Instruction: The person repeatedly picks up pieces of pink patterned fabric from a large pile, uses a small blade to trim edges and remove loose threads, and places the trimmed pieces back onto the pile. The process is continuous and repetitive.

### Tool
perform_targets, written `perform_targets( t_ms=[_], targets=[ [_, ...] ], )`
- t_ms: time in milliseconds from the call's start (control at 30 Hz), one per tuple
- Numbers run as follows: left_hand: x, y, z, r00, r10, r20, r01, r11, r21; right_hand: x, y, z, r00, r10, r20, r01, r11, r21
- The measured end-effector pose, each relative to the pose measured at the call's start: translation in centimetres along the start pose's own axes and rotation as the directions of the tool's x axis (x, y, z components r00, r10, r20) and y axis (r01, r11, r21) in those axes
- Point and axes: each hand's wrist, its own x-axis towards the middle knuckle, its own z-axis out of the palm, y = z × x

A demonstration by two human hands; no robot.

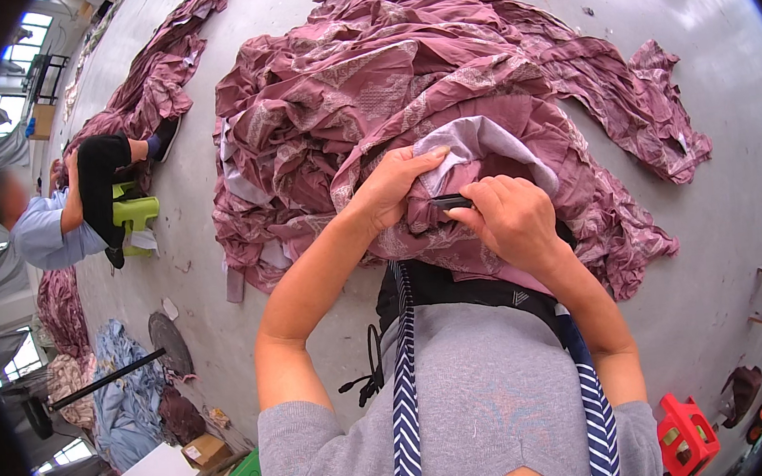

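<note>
Between both hands (451, 199), maroon fabric (481, 136)

Small brown cardboard box (203, 451) on floor, lower left.

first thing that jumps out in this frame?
The big heap of crumpled maroon patterned fabric spread over the grey floor, filling the centre. Just below it, the left hand grips a fold while the right hand pinches a small dark tool. At far left, another person sits working.
</note>
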Motion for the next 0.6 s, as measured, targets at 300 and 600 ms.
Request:
perform_targets(
  t_ms=[300, 600],
  targets=[
    [-0.3, 0.2, 0.4, 1.0, -0.009, -0.022, 0.009, 1.0, -0.002, 0.8, -0.3, -1.4, 0.974, 0.225, 0.022, -0.218, 0.906, 0.362],
    [0.3, -0.2, -0.6, 1.0, -0.022, 0.021, 0.021, 0.999, 0.044, 0.8, 0.2, 1.1, 0.931, 0.302, 0.203, -0.363, 0.723, 0.588]
  ],
)
